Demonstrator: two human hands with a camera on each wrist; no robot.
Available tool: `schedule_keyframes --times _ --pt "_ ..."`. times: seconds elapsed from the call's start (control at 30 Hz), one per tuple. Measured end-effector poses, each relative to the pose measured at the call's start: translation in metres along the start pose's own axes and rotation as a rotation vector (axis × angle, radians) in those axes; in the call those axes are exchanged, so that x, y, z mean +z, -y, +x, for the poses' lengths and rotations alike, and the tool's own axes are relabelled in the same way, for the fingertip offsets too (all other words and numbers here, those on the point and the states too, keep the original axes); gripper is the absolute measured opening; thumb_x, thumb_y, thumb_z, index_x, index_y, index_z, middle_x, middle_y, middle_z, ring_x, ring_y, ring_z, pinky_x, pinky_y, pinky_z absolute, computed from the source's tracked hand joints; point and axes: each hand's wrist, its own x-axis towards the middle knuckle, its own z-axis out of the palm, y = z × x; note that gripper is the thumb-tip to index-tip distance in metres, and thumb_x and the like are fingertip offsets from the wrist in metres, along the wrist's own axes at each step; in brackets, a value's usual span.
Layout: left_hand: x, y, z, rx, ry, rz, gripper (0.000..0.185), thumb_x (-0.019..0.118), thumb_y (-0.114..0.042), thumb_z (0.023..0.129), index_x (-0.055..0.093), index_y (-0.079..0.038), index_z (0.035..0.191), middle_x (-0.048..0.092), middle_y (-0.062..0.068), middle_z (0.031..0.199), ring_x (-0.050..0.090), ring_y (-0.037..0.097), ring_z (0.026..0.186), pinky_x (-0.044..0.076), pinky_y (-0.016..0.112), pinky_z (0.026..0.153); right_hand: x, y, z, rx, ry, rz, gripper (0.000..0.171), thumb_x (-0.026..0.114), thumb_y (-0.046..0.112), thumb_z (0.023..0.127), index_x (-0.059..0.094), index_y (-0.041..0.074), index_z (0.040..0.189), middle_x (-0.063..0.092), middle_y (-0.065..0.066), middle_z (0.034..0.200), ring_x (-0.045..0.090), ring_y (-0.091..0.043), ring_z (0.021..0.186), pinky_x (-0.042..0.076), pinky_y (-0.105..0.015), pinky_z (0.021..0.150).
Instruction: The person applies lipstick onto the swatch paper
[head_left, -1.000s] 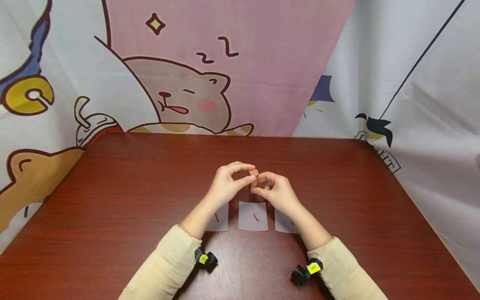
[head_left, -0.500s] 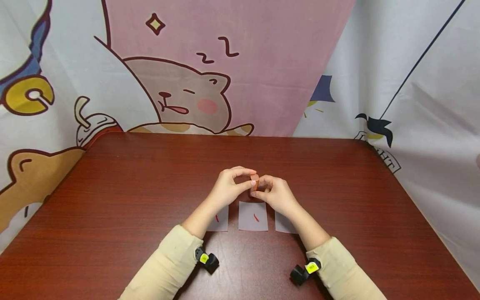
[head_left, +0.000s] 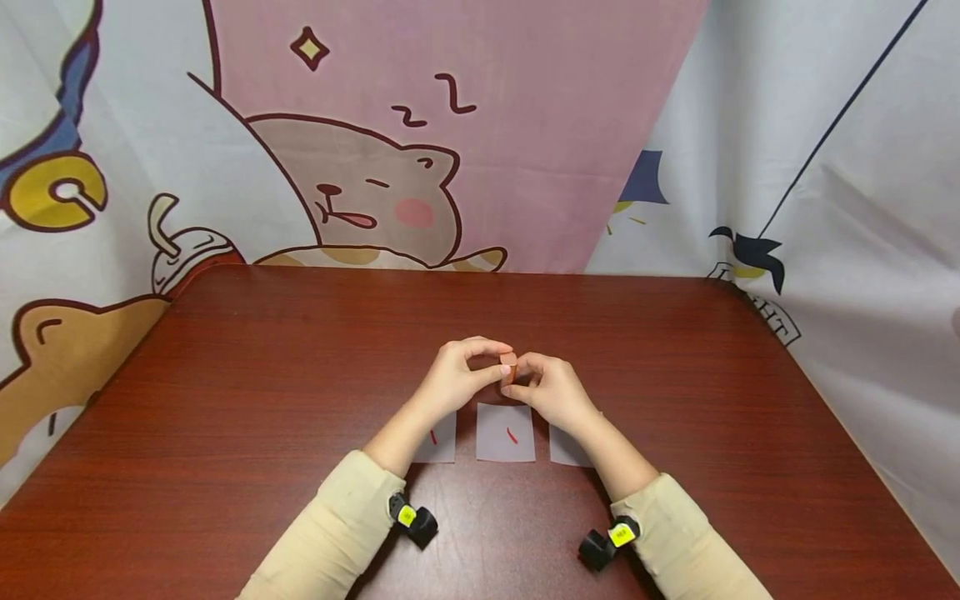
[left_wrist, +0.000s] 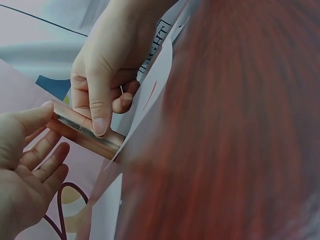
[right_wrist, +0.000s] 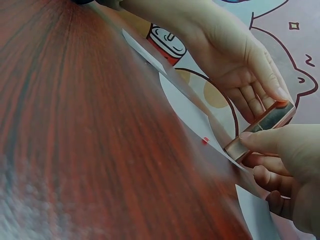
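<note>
A small orange-brown block (head_left: 508,364) stands upright between both hands over the table (head_left: 225,375). My left hand (head_left: 501,358) pinches its top end with thumb and fingers (right_wrist: 272,90). My right hand (head_left: 519,377) pinches its lower part, thumb (left_wrist: 99,117) laid across its side. The glossy block (left_wrist: 82,132) has its lower end (right_wrist: 237,149) at the far edge of the middle paper card (head_left: 506,433), which bears a red stroke. I cannot tell whether it touches.
Two more white cards lie on either side, the left card (head_left: 438,439) with a red mark and the right card (head_left: 566,448) partly under my right wrist. Cartoon-printed cloth (head_left: 420,150) hangs behind and beside the dark red table.
Both hands have sunk a little with the block, bringing it closer to the middle card's far edge. The grips look the same.
</note>
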Motion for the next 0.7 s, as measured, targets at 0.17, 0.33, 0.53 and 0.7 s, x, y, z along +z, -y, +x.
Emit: schedule_keyframes --times 0.17,0.33,0.53,0.7 --pt "-0.0019 0.0001 -0.0001 -0.007 0.011 -0.015 0.026 0.072 0.0 0.083 0.069 0.006 0.107 0.069 0.01 0.101 0.064 0.018 0.099 0.053 0.038 0.082 0.0001 0.0006 0.0009 -0.006 0.001 -0.008 0.017 0.082 0.011 0.074 0.069 0.012 0.086 0.07 0.002 0.084 0.05 -0.013 0.057 0.042 -0.026 0.051" --pt "-0.003 0.0009 0.0001 -0.011 0.018 -0.017 0.026 0.072 -0.001 0.083 0.069 0.005 0.108 0.069 0.01 0.101 0.064 0.02 0.1 0.053 0.037 0.082 0.0003 0.0004 0.0015 -0.008 0.003 -0.011 0.017 0.081 0.012 0.075 0.069 0.012 0.087 0.07 0.002 0.084 0.051 -0.013 0.057 0.043 -0.027 0.052" --pt "-0.0031 0.0018 0.0004 -0.042 0.016 -0.049 0.028 0.072 0.0 0.083 0.067 0.007 0.11 0.069 0.012 0.102 0.065 0.028 0.098 0.054 0.033 0.079 -0.0026 -0.0004 0.0025 -0.024 0.021 -0.022 0.018 0.081 0.014 0.075 0.07 0.011 0.089 0.07 0.002 0.086 0.052 -0.012 0.058 0.044 -0.027 0.053" --pt "-0.0041 0.0024 0.001 -0.044 0.011 -0.065 0.029 0.071 0.0 0.083 0.066 0.008 0.11 0.07 0.013 0.101 0.065 0.031 0.098 0.054 0.04 0.081 -0.0094 -0.0003 0.0031 -0.032 0.036 -0.026 0.021 0.081 0.015 0.076 0.071 0.011 0.094 0.071 0.002 0.089 0.052 -0.013 0.058 0.044 -0.027 0.052"
